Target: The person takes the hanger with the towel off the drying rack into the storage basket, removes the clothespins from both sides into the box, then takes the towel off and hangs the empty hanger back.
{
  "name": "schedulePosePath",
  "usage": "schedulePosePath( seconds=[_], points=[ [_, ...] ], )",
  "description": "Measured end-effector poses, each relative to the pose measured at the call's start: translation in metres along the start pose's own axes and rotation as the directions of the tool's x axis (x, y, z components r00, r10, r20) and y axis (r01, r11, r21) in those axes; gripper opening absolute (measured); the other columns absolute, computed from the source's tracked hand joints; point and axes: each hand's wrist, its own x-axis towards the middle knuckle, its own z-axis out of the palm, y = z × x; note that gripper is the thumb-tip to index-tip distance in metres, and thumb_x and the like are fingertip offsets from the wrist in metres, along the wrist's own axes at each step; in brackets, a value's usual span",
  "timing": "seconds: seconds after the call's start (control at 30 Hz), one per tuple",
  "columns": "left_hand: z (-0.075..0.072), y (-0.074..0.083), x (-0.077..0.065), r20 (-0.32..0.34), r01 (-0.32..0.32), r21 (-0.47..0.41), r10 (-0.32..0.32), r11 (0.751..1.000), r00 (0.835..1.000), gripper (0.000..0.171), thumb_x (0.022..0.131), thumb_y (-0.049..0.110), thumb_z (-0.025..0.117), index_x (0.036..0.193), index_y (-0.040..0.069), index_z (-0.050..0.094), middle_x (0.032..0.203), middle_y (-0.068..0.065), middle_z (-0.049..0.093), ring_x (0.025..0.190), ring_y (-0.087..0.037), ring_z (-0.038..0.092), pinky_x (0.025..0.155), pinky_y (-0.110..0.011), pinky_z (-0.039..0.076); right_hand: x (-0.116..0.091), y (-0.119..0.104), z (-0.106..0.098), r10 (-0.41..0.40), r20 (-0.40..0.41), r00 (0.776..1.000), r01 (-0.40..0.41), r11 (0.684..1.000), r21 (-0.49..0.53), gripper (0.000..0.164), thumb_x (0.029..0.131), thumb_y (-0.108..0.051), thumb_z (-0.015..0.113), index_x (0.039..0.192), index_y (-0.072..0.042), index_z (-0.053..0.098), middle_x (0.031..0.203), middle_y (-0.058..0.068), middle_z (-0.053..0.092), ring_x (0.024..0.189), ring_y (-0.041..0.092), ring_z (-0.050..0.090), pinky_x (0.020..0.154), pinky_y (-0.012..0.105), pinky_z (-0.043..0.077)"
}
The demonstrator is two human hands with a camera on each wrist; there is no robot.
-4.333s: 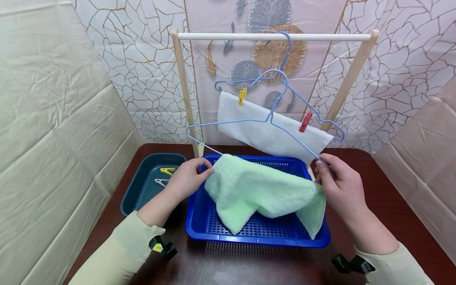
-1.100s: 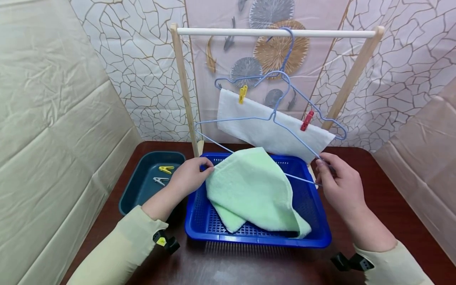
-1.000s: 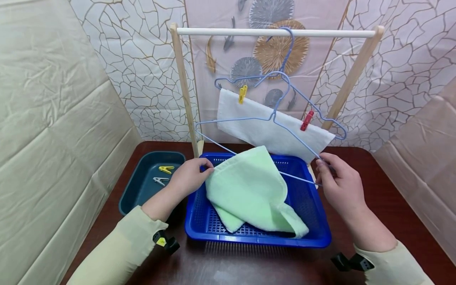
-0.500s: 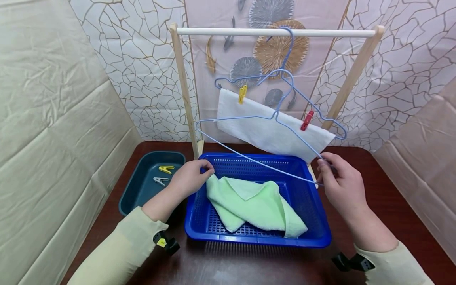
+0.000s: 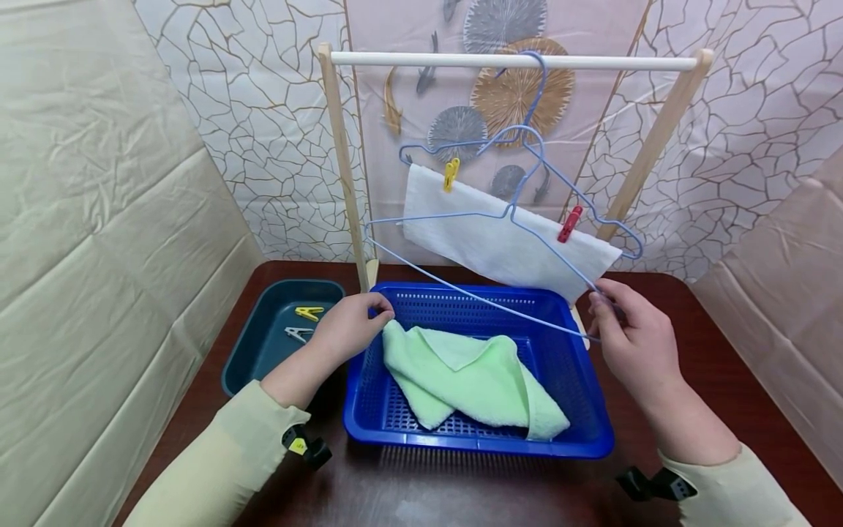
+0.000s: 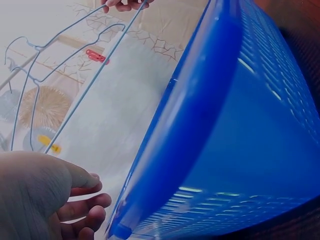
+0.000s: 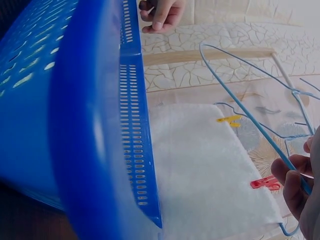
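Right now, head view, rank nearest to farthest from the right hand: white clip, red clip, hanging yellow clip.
1. Red clip, right side of white cloth.
2. Hanging yellow clip, cloth's left side.
3. White clip, in the left tray.

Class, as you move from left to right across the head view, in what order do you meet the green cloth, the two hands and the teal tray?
Teal tray → left hand → green cloth → right hand.

The towel [image 5: 474, 384] is pale green, basket [image 5: 474, 445] blue, hanger [image 5: 474, 296] light blue, backdrop [image 5: 263, 132] partly white with gold cracks.
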Motion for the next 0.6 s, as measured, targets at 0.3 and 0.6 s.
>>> schedulePosePath(
  seconds=[0.3,0.6],
  points=[
    [-0.009,-0.001,0.000,-0.018,-0.002,-0.039,0.001,0.999,1.000,0.016,0.099,0.035,0.062,0.104,0.022,0.070,0.089,0.001,0.067,0.072,-0.019,0.056,0.065,-0.034,0.046,0.004,-0.003,-0.002,-0.020,0.019,1.000,0.021,0.998,-0.060,0.026,0.093,0.002,0.064,0.119,-0.003,0.069,0.071,0.006,0.062,0.061,-0.011,0.047,0.059,0.008,0.040],
    [-0.017,-0.008,0.005,-0.113,0.007,-0.151,-0.024,0.988,0.993,0.020,0.100,0.036,0.059,0.108,0.020,0.068,0.100,-0.001,0.067,0.084,-0.022,0.058,0.071,-0.038,0.050,0.017,-0.007,-0.002,-0.162,0.055,0.985,0.169,0.973,-0.157,0.044,0.091,0.002,0.066,0.133,-0.013,0.065,0.073,0.004,0.065,0.060,0.009,0.053,0.056,0.017,0.038]
  ],
)
